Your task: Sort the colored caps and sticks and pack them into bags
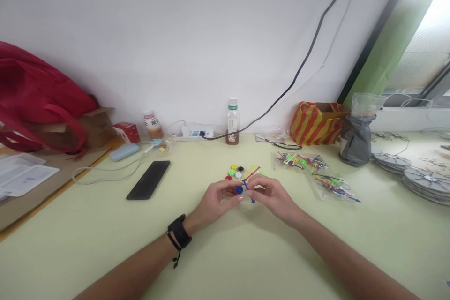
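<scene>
My left hand (218, 199) pinches a small round blue plastic disc (239, 190) between thumb and fingers. Close beside it, my right hand (270, 194) grips a thin blue plastic arrow (252, 200), its tip pointing down toward me. The two blue pieces are very near each other; I cannot tell whether they touch. Just beyond my fingers lie several small round pieces in white (238, 175), black (241, 169), yellow, green and red. A red arrow-like stick (253, 172) and some yellow-green pieces lie behind my right hand, partly hidden by it.
Clear bags of coloured plastic parts (302, 161) lie to the right. A black phone (148, 180) rests on the left of the pale green table (225, 262). A drink bottle (232, 122), a power strip (197, 132) and a striped bag (316, 122) stand along the wall.
</scene>
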Tool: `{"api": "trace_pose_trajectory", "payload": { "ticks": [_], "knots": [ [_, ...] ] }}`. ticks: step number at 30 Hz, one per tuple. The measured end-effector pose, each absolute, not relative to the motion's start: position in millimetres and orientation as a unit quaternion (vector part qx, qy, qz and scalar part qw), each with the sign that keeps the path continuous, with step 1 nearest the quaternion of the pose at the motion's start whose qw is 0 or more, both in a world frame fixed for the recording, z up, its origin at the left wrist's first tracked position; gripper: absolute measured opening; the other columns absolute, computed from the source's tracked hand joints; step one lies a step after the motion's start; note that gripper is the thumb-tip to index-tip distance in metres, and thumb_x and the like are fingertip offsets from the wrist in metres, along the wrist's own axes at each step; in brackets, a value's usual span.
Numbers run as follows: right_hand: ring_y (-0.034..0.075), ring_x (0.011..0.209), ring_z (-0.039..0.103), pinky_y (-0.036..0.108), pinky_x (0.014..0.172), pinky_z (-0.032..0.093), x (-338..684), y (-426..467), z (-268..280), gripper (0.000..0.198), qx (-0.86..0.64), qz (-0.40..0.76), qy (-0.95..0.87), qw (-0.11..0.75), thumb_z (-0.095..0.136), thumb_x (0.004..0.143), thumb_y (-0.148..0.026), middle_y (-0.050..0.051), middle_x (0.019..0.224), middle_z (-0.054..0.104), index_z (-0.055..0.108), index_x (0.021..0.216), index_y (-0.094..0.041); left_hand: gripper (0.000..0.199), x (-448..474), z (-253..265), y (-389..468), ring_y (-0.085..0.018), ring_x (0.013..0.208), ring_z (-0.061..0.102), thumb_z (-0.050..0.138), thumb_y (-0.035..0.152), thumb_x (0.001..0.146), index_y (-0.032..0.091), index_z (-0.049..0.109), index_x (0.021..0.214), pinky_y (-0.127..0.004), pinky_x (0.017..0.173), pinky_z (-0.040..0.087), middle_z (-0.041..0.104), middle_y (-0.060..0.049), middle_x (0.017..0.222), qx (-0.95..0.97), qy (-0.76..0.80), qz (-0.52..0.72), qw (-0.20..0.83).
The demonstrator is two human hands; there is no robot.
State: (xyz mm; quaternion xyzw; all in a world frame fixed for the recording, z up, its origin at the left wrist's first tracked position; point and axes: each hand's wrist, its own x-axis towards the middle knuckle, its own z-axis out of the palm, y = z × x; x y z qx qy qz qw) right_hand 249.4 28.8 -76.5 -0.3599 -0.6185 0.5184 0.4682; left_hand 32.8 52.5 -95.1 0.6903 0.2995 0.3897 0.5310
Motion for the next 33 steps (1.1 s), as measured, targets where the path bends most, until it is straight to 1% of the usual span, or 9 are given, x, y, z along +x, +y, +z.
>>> {"api": "trace_pose_trajectory", "payload": {
  "ticks": [3, 5, 8, 12, 16, 20, 24, 29, 33],
  "knots": [
    [0.014, 0.07, 0.055, 0.029, 0.067, 0.047, 247, 27, -75, 0.03, -0.366, 0.539, -0.6, 0.464, 0.081, 0.08, -0.047, 0.0, 0.077, 0.061, 0.068, 0.082, -0.019, 0.038, 33, -92, 50, -0.027, 0.11, 0.069, 0.076, 0.034, 0.089, 0.017, 0.073, 0.123, -0.042, 0.101, 0.056, 0.071, -0.014, 0.124, 0.696, 0.296, 0.396, 0.521],
    [0.013, 0.065, 0.056, 0.029, 0.065, 0.049, 246, 25, -74, 0.032, -0.366, 0.562, -0.582, 0.46, 0.082, 0.079, -0.047, -0.001, 0.072, 0.061, 0.067, 0.082, -0.019, 0.04, 33, -91, 48, -0.027, 0.111, 0.068, 0.078, 0.034, 0.088, 0.017, 0.073, 0.124, -0.041, 0.101, 0.056, 0.07, -0.013, 0.122, 0.705, 0.295, 0.397, 0.509],
    [0.016, 0.069, 0.062, 0.033, 0.07, 0.053, 244, 25, -78, 0.035, -0.364, 0.573, -0.578, 0.452, 0.081, 0.079, -0.05, 0.002, 0.076, 0.066, 0.068, 0.084, -0.018, 0.038, 34, -89, 47, -0.026, 0.11, 0.068, 0.079, 0.033, 0.087, 0.018, 0.074, 0.122, -0.038, 0.1, 0.056, 0.071, -0.012, 0.117, 0.72, 0.293, 0.401, 0.484],
    [0.016, 0.07, 0.061, 0.033, 0.071, 0.053, 240, 27, -88, 0.037, -0.36, 0.544, -0.603, 0.458, 0.078, 0.082, -0.053, 0.003, 0.082, 0.066, 0.068, 0.087, -0.018, 0.031, 36, -89, 47, -0.024, 0.104, 0.068, 0.075, 0.034, 0.09, 0.019, 0.077, 0.117, -0.036, 0.093, 0.057, 0.072, -0.011, 0.11, 0.741, 0.307, 0.399, 0.444],
    [0.018, 0.082, 0.06, 0.035, 0.079, 0.052, 242, 25, -94, 0.031, -0.361, 0.469, -0.67, 0.447, 0.06, 0.096, -0.053, 0.005, 0.094, 0.064, 0.06, 0.099, -0.021, 0.029, 36, -91, 49, -0.024, 0.102, 0.067, 0.069, 0.036, 0.094, 0.021, 0.078, 0.117, -0.037, 0.093, 0.057, 0.074, -0.011, 0.108, 0.758, 0.321, 0.397, 0.405],
    [0.019, 0.088, 0.054, 0.034, 0.081, 0.048, 245, 22, -93, 0.023, -0.367, 0.374, -0.736, 0.429, 0.04, 0.107, -0.043, 0.006, 0.098, 0.059, 0.051, 0.104, -0.023, 0.03, 35, -93, 50, -0.023, 0.1, 0.068, 0.071, 0.036, 0.093, 0.021, 0.078, 0.118, -0.036, 0.093, 0.057, 0.074, -0.009, 0.108, 0.762, 0.324, 0.393, 0.401],
    [0.02, 0.087, 0.053, 0.034, 0.08, 0.047, 248, 22, -90, 0.016, -0.375, 0.332, -0.753, 0.428, 0.038, 0.107, -0.036, 0.006, 0.098, 0.058, 0.049, 0.106, -0.024, 0.029, 35, -95, 50, -0.023, 0.102, 0.068, 0.072, 0.036, 0.092, 0.022, 0.078, 0.117, -0.034, 0.09, 0.057, 0.074, -0.009, 0.107, 0.762, 0.329, 0.399, 0.39],
    [0.019, 0.087, 0.055, 0.033, 0.08, 0.046, 253, 23, -88, 0.012, -0.371, 0.311, -0.78, 0.397, 0.042, 0.106, -0.031, 0.005, 0.098, 0.061, 0.051, 0.105, -0.025, 0.027, 35, -94, 50, -0.023, 0.102, 0.068, 0.072, 0.034, 0.092, 0.022, 0.078, 0.116, -0.037, 0.095, 0.055, 0.076, -0.009, 0.108, 0.765, 0.335, 0.411, 0.366],
    [0.019, 0.081, 0.056, 0.032, 0.074, 0.047, 255, 22, -89, 0.012, -0.372, 0.308, -0.789, 0.378, 0.042, 0.105, -0.031, 0.004, 0.093, 0.063, 0.052, 0.102, -0.025, 0.023, 35, -90, 48, -0.023, 0.101, 0.07, 0.071, 0.032, 0.093, 0.023, 0.079, 0.112, -0.039, 0.099, 0.053, 0.077, -0.008, 0.108, 0.781, 0.327, 0.412, 0.336]
  ]
}}
